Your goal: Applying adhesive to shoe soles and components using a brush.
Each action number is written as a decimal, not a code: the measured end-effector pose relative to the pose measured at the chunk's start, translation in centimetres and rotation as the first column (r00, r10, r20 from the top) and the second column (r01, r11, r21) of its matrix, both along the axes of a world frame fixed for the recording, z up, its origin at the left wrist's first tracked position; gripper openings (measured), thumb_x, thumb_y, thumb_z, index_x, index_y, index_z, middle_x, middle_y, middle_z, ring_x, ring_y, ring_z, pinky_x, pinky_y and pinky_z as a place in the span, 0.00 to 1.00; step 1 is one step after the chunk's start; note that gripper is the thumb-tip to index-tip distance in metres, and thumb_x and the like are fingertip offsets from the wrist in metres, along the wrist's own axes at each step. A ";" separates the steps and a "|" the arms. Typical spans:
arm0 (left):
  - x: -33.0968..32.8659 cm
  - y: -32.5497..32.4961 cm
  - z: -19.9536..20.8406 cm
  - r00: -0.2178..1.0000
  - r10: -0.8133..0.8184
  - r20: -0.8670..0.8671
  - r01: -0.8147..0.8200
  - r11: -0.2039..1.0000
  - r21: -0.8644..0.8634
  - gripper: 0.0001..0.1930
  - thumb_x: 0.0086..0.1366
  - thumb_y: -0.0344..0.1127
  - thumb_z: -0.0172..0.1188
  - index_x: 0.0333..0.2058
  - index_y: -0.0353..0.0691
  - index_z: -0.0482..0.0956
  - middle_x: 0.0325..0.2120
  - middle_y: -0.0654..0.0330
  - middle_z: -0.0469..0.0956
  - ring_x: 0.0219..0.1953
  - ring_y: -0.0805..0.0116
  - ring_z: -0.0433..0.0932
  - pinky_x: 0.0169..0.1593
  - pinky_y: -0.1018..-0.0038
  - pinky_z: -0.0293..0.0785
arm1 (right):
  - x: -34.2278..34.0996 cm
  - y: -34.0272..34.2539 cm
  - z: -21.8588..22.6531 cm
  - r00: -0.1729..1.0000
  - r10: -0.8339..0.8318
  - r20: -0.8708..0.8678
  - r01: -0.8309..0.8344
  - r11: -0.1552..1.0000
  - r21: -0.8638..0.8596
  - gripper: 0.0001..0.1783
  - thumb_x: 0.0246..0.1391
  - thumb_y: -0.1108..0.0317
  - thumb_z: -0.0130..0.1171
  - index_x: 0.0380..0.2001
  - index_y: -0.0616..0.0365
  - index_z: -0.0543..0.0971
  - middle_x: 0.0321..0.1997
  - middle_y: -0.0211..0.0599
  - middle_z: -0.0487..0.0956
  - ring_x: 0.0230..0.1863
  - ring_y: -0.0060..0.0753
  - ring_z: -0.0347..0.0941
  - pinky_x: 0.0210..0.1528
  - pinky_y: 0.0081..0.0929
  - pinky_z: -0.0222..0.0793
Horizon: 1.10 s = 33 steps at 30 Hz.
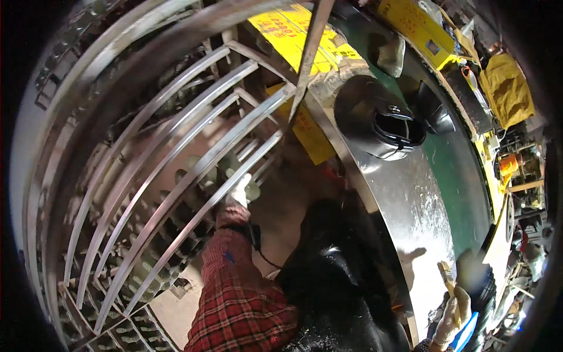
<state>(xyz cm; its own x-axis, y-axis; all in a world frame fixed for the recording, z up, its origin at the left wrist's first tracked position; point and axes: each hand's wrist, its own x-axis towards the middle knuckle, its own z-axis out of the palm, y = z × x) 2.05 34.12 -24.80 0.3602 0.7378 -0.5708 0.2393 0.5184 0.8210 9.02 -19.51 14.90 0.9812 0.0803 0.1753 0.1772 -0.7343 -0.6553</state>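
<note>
My left hand (237,195), in a white glove, reaches among the bars of a metal rack (202,167). A pale grey-green oval piece (253,192) lies against its fingers, which seem closed on it; glare blurs the grip. Several similar rounded pieces (193,161) sit in rows behind and below the bars. At the lower right, my right hand (455,314), also gloved, is closed around a flat brush (447,276) with a wooden handle. The bristles point up and away from me, over the bright bench top.
To my right runs a metal-topped bench (410,193) with a green strip (451,182). A black welding helmet (384,120) rests on it, farther back. Yellow boxes (416,29), a yellow cloth bag (507,88) and an orange item (509,164) line the far side.
</note>
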 end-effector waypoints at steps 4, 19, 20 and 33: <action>-4.2 -4.4 -2.0 0.880 0.132 0.457 0.148 0.837 -0.527 0.20 0.63 0.51 0.62 0.44 0.41 0.77 0.37 0.61 0.79 0.35 0.66 0.79 0.35 0.70 0.77 | -2.0 -0.4 -0.4 0.999 0.045 0.007 -0.045 0.996 0.078 0.15 0.61 0.70 0.51 0.46 0.69 0.75 0.41 0.39 0.78 0.41 0.26 0.72 0.46 0.23 0.70; -7.1 -20.8 31.4 0.115 -0.565 0.817 0.899 0.408 0.156 0.41 0.53 0.48 0.68 0.61 0.30 0.63 0.56 0.49 0.71 0.55 0.59 0.73 0.58 0.63 0.70 | -9.2 -19.5 4.9 0.839 -0.240 0.489 0.209 0.971 0.118 0.18 0.67 0.66 0.47 0.54 0.64 0.74 0.50 0.42 0.78 0.46 0.30 0.75 0.47 0.22 0.72; -5.5 -22.2 32.2 0.022 -0.555 0.831 0.921 0.335 0.199 0.46 0.52 0.50 0.68 0.62 0.29 0.60 0.58 0.47 0.68 0.57 0.56 0.71 0.60 0.60 0.68 | -10.4 -20.8 5.1 0.726 -0.293 0.622 0.368 0.930 0.009 0.18 0.68 0.67 0.45 0.56 0.64 0.73 0.49 0.41 0.78 0.46 0.28 0.74 0.46 0.22 0.72; 1.6 -40.0 33.4 0.249 -0.505 0.827 0.967 0.172 -0.186 0.47 0.59 0.65 0.56 0.64 0.31 0.57 0.50 0.40 0.68 0.47 0.45 0.74 0.51 0.52 0.75 | -10.7 -30.9 2.8 0.705 -0.613 0.355 0.617 0.778 0.119 0.12 0.60 0.62 0.60 0.36 0.60 0.81 0.22 0.26 0.76 0.24 0.17 0.69 0.26 0.19 0.65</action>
<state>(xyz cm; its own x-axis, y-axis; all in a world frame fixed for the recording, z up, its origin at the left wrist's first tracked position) 3.66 -5.85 8.58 0.8311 -0.5374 -0.1428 0.5211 0.6631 0.5373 -1.65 -50.39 17.69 0.6804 -0.5156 0.5208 -0.0987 -0.7687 -0.6320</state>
